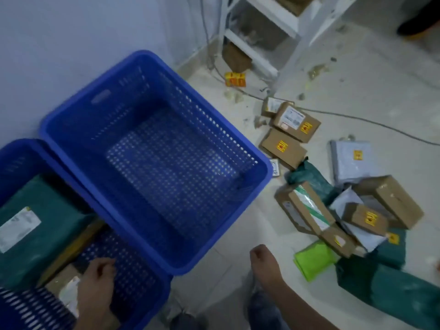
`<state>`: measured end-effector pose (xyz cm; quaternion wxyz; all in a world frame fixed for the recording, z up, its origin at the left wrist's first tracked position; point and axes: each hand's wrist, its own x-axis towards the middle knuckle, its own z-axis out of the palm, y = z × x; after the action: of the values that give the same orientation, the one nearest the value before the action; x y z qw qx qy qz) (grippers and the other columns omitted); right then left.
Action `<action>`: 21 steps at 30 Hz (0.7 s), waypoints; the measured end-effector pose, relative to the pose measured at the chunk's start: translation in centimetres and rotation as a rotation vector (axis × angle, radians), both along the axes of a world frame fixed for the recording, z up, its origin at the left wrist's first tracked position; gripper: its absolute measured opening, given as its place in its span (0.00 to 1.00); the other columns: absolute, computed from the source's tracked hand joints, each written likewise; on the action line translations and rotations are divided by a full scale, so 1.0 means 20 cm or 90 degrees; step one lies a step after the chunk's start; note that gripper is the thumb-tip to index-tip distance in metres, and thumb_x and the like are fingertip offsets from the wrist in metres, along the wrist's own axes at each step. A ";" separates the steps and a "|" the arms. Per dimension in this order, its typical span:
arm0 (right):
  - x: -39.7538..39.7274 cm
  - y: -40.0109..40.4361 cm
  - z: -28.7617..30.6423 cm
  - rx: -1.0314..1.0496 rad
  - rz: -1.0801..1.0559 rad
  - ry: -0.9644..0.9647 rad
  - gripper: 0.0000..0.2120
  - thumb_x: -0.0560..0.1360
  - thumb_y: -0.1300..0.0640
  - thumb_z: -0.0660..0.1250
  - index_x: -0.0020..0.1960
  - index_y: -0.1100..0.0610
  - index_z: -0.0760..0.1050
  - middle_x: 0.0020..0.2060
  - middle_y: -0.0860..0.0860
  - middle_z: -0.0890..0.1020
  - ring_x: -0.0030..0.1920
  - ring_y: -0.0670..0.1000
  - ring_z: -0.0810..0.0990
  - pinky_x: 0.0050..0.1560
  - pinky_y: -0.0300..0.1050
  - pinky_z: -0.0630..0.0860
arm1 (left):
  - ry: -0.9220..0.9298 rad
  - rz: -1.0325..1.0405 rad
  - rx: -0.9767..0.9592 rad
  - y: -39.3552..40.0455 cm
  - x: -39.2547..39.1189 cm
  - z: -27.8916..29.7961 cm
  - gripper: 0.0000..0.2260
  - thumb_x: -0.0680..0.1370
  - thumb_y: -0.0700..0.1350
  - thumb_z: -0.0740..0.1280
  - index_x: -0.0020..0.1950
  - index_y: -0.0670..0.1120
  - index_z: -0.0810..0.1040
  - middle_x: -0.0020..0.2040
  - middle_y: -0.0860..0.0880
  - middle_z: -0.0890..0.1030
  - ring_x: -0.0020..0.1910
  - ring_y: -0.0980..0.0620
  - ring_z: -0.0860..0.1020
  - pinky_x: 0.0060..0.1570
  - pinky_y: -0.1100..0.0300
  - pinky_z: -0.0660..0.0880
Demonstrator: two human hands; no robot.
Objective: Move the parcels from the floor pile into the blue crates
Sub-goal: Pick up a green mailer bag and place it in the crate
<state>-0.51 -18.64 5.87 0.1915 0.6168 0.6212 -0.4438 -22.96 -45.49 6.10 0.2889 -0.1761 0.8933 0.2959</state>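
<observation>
So the parcels [342, 206] are sitting in a loose heap on the pale tiled floor [238, 234], off to the right of the two blue crates. It's a mix: brown cardboard boxes with little yellow stickers, a couple of grey-white poly mailers, dark green plastic bags and one bright lime-green pouch [314, 260] at the near edge. Three more brown boxes are lying a bit apart, further back toward a white shelf unit [273, 32].

The bigger crate [95, 110] is standing against a light bluish wall [71, 32], perforated plastic mesh on the sides and bottom, nothing visible inside it. The nearer crate [147, 289] is touching it at the corner and is already holding a dark green mailer [38, 225] with a white label, plus a brown box lower down.

The floor is looking pretty scruffy, scraps of paper and a thin cable [357, 117] trailing across it, and a small yellow-orange carton [235, 79] by the wall.

The left hand [97, 275] is hanging over the nearer crate, fingers loosely curled, gripping nothing as far as one can tell. The right hand [264, 260] is hovering over bare floor between crates and heap, fingers tucked under; the blur makes it hard to say more.
</observation>
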 end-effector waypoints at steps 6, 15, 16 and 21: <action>0.49 0.36 0.02 -0.162 -0.167 -0.028 0.09 0.75 0.54 0.59 0.36 0.53 0.68 0.34 0.52 0.75 0.41 0.56 0.76 0.36 0.43 0.70 | 0.009 -0.092 0.000 0.91 0.64 0.19 0.06 0.79 0.36 0.59 0.46 0.43 0.75 0.44 0.40 0.77 0.43 0.41 0.75 0.46 0.51 0.70; 1.02 0.92 0.03 -0.157 -0.417 -0.030 0.04 0.77 0.63 0.56 0.46 0.62 0.68 0.32 0.56 0.72 0.29 0.52 0.70 0.30 0.40 0.64 | -0.205 -0.558 0.113 1.94 1.17 0.18 0.05 0.79 0.41 0.60 0.45 0.49 0.73 0.47 0.47 0.77 0.47 0.47 0.76 0.47 0.58 0.71; 1.06 0.95 0.02 -0.158 -0.427 -0.030 0.04 0.77 0.63 0.56 0.48 0.62 0.68 0.32 0.56 0.72 0.29 0.52 0.70 0.30 0.40 0.65 | -0.223 -0.600 0.102 1.99 1.18 0.17 0.04 0.79 0.41 0.60 0.46 0.48 0.73 0.46 0.48 0.77 0.47 0.48 0.76 0.46 0.60 0.69; 1.15 0.95 0.03 -0.198 -0.475 -0.025 0.09 0.77 0.63 0.56 0.38 0.58 0.65 0.30 0.54 0.71 0.28 0.51 0.68 0.28 0.39 0.63 | -0.312 -0.694 -0.031 2.01 1.13 0.04 0.07 0.79 0.44 0.58 0.42 0.47 0.71 0.48 0.42 0.79 0.47 0.46 0.77 0.44 0.58 0.69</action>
<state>22.54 0.27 6.47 0.1202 0.7719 0.2762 -0.5598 -0.39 -5.19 7.00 0.5926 0.2383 0.7686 0.0353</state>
